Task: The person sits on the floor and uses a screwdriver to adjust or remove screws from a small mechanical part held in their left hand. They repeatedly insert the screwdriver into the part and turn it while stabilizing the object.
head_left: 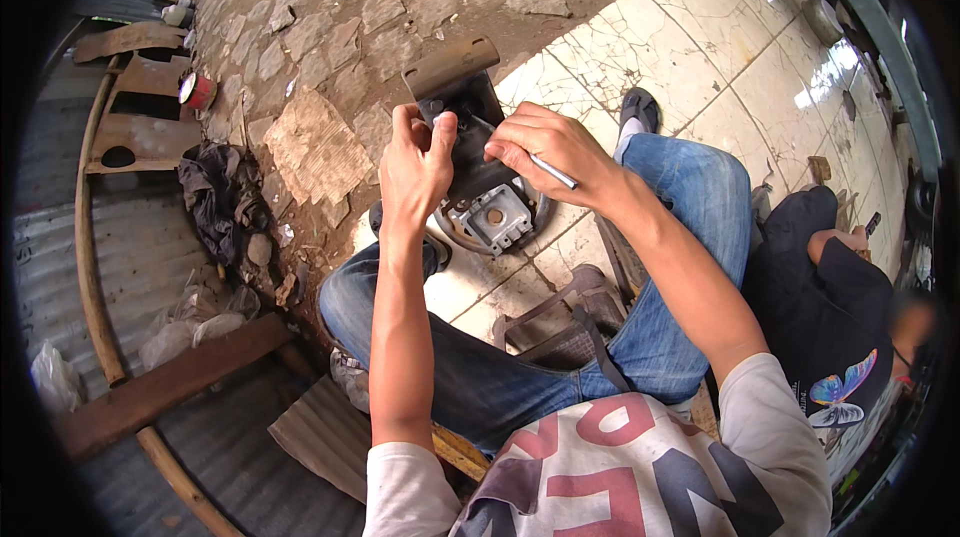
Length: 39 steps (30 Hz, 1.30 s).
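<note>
Between my knees stands a dark metal part (468,102) with a worn brown flap (452,65) at its far end. My left hand (415,162) is closed at its left side, thumb raised against the fingers; what they pinch is hidden. A slim silver metal rod (553,171) lies in the closed grip of my right hand (560,152). One rod end sticks out below that hand, while the other points toward the dark part. Just nearer to me, a silver cast-metal piece (494,220) with a round hole sits inside a dark ring (540,217) on the tiles.
A brown and black low seat-like object (560,317) lies between my legs. At right sits another person (820,277) in dark clothes, holding a small dark object. Left are a flat brown sheet (318,152), dark crumpled cloth (220,202), a red can (198,90) and a wooden beam (170,387).
</note>
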Each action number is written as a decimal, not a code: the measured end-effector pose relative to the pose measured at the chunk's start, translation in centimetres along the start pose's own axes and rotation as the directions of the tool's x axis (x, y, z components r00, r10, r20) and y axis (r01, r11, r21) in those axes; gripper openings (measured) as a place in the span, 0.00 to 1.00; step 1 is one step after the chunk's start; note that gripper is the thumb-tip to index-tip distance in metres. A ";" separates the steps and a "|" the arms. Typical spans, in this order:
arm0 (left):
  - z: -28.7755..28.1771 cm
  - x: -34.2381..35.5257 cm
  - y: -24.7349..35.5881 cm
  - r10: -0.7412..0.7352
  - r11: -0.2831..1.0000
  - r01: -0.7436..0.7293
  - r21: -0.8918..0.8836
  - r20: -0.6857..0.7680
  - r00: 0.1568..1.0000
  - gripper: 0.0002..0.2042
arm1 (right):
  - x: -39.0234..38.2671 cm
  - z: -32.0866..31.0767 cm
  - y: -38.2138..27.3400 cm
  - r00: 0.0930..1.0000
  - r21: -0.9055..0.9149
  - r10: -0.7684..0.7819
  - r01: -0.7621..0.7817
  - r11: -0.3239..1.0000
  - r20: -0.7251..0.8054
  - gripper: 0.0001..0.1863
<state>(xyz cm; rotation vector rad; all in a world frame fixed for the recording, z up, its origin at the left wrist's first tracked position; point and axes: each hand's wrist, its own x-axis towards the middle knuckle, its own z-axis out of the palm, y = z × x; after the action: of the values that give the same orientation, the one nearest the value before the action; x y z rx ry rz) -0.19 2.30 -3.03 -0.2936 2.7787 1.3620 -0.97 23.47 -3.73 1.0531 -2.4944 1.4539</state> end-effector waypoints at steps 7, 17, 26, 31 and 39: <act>-0.4 -0.2 0.8 -0.071 0.994 0.072 -0.079 0.016 0.997 0.26 | 0.3 0.2 -0.3 1.000 0.061 0.010 -0.008 0.998 -0.026 0.14; -0.2 -0.2 0.5 0.020 0.995 -0.023 -0.095 -0.039 0.999 0.23 | 0.3 0.6 -1.1 0.993 0.153 0.048 -0.032 0.988 -0.105 0.16; 0.0 -0.1 0.2 0.014 0.994 -0.018 -0.106 -0.042 0.999 0.23 | 0.3 0.8 -1.0 0.994 0.122 -0.017 0.030 0.992 -0.108 0.17; 0.0 -0.3 0.6 0.017 0.992 -0.022 -0.125 -0.042 0.999 0.24 | 0.0 1.8 -0.7 0.991 0.174 0.044 -0.021 0.984 -0.128 0.18; -0.1 -0.3 0.8 0.012 0.991 -0.020 -0.133 -0.056 0.998 0.24 | 0.3 1.9 -0.8 0.988 0.197 0.073 -0.046 0.979 -0.136 0.17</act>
<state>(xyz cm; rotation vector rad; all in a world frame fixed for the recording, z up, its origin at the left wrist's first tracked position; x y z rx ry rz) -0.06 2.78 -2.29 -0.3182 2.7437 1.5707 -0.20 21.53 -4.11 0.8711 -2.3431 1.7526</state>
